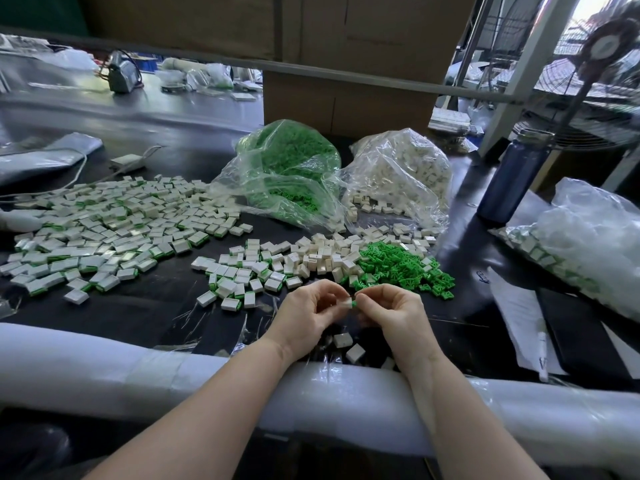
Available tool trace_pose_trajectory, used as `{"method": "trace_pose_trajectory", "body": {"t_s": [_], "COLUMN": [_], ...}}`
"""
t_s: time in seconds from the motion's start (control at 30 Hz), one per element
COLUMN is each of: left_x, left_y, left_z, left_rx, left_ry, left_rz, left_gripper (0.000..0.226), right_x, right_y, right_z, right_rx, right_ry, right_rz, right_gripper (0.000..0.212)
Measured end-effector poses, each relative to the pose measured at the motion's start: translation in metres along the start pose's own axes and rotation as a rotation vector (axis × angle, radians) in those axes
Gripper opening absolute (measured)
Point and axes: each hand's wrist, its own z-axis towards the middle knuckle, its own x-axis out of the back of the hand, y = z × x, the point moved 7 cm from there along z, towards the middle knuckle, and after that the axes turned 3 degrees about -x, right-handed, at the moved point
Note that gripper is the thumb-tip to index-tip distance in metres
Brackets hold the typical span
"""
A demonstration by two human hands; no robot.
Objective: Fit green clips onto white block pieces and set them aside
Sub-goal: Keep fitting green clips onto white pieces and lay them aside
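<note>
My left hand (306,311) pinches a small white block (345,302) above the near table edge. My right hand (391,311) pinches a green clip (353,303) that meets the block's right end. Just beyond my hands lie a heap of loose green clips (401,265) and a heap of bare white blocks (322,254). Fitted blocks with green edges (239,282) lie to the left of those, and a large spread of fitted pieces (104,230) covers the left of the table. Two loose white blocks (348,346) lie under my wrists.
A clear bag of green clips (287,168) and a clear bag of white blocks (401,168) stand behind the heaps. A dark blue bottle (512,178) and another bag of pieces (581,244) are on the right. A padded white rail (138,368) runs along the near edge.
</note>
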Motion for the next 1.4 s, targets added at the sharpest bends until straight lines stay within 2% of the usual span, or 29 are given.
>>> {"method": "trace_pose_trajectory", "body": {"t_s": [0.37,0.73,1.4], "left_x": [-0.0005,-0.0023,-0.004], "left_y": [-0.0058,-0.0024,-0.0012], "left_z": [0.001,0.0,-0.0016], "left_rx": [0.073,0.019,-0.003], "left_ry": [-0.041,-0.071,-0.091], "left_rz": [0.026,0.201,0.292], "left_gripper": [0.011,0.015,0.015], "right_x": [-0.0057,-0.0078,-0.0077], "right_y": [0.0057,0.002,0.0042], "right_z": [0.0037,0.0027,0.0009], "right_rx": [-0.016,-0.015,-0.043], "right_ry": [0.003,-0.013,-0.072], "right_rz": [-0.179,-0.271,-0.198], "right_gripper": [0.016,0.017,0.021]}}
